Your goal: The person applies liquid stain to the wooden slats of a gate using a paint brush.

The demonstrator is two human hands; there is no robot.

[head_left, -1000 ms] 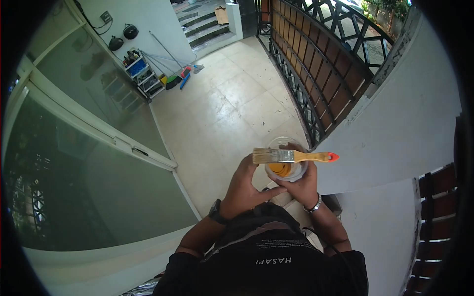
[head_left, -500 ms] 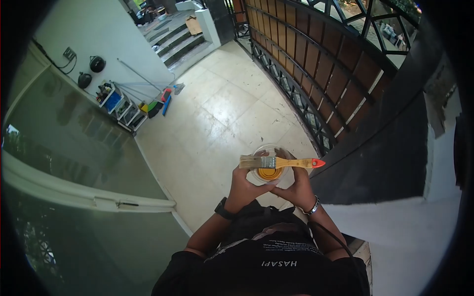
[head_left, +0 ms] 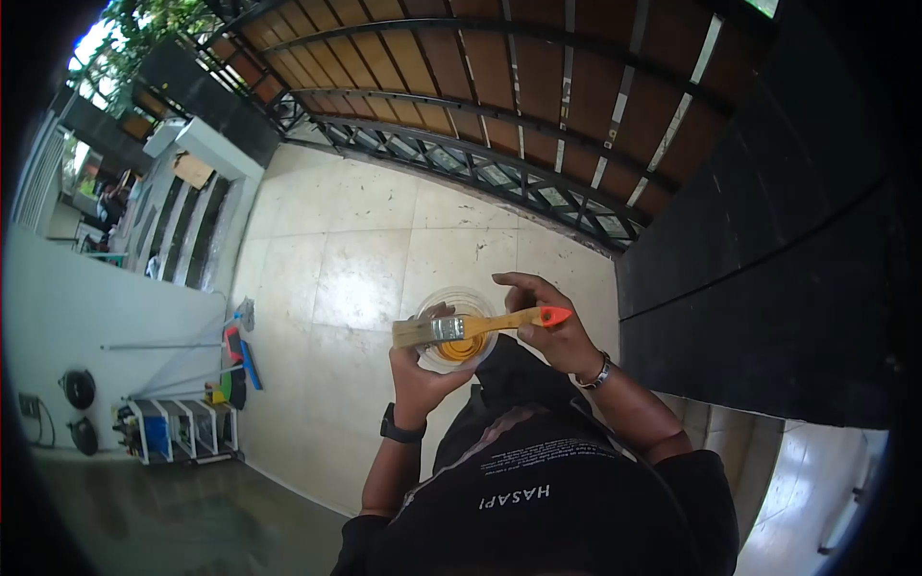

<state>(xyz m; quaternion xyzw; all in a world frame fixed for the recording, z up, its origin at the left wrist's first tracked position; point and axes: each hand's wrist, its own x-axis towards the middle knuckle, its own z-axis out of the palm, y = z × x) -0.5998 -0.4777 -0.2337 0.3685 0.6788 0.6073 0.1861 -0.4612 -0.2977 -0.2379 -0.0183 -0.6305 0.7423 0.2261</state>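
Observation:
My left hand is wrapped round a clear plastic cup and holds it in front of my body. Amber-yellow liquid shows in the bottom of the cup. Across the rim lies a flat paintbrush, its pale bristles to the left over my left fingers and its yellow, red-tipped handle to the right. My right hand is off the cup, right at the handle end, index finger stretched out and thumb below the handle; the fingers are apart.
A brown-panelled gate with black bars runs along the far side, meeting a dark wall at right. On the left stand a white rack and brooms. Steps rise beyond the tiled floor.
My right hand has left the side of the cup and moved right, its fingers spreading. The view has turned right. My left hand keeps the cup, with the brush still across it.

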